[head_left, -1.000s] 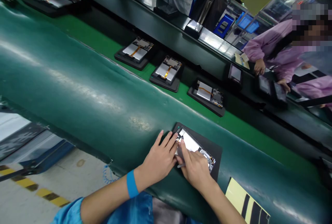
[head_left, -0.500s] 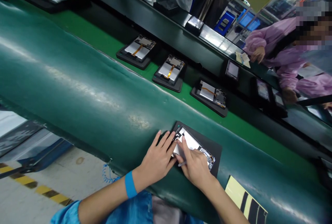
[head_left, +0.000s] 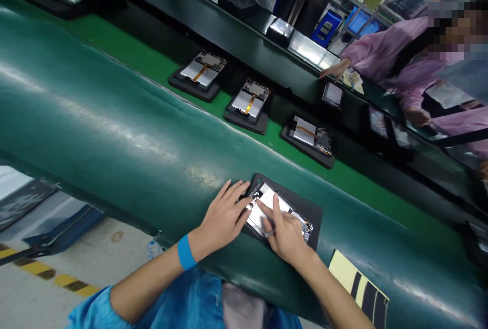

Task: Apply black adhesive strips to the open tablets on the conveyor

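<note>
The left hand (head_left: pixel 221 217), fingers spread, has shifted back toward the edge of the opened tablet (head_left: pixel 267 196) on the black pad (head_left: pixel 312 207), improving access; the right hand (head_left: pixel 287 232) overlies it, fingers parted, grip indeterminable.

We now see the left hand (head_left: pixel 222 215) drawn back a little leftward on the opened device (head_left: pixel 256 218), baring more of it, while opposite us the co-worker's hand (head_left: pixel 336 70) has swung from right of the yellow papers (head_left: pixel 353 81) to their left

Smooth glossy mat (head_left: pixel 114 115), matt pad (head_left: pixel 305 204), shiny metallic-looking device (head_left: pixel 269 193), wrinkled cloth sleeve (head_left: pixel 95 309)
</note>
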Demonstrator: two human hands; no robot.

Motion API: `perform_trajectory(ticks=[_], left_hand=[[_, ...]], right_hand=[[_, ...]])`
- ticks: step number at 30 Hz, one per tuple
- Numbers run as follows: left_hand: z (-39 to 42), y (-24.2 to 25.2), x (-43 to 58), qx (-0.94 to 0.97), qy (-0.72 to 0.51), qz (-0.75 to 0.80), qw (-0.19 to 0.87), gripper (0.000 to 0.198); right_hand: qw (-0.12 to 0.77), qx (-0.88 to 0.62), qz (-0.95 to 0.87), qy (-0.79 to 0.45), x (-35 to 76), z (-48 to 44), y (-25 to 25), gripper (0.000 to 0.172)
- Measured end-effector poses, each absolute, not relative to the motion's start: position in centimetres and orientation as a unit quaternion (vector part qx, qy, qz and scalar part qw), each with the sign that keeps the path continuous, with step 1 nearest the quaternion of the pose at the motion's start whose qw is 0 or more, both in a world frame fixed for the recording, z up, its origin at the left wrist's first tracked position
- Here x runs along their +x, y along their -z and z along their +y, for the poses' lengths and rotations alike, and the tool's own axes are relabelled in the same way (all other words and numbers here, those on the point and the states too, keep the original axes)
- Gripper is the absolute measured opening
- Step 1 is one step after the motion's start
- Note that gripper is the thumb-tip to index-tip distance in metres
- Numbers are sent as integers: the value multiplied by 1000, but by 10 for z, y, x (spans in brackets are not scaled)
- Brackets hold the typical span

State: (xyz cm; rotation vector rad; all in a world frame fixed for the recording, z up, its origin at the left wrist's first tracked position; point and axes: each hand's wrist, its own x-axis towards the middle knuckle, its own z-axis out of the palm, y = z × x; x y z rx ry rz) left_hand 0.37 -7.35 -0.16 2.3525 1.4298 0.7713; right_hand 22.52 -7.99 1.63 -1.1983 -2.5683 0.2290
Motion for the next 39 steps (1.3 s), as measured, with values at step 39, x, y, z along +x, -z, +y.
perform_trajectory(ticks=[39], left_hand=[[-83,-6,0,849,-233,451,145,38]], right_hand=[[165,-399,-900,-58,224,-86,-9,85]])
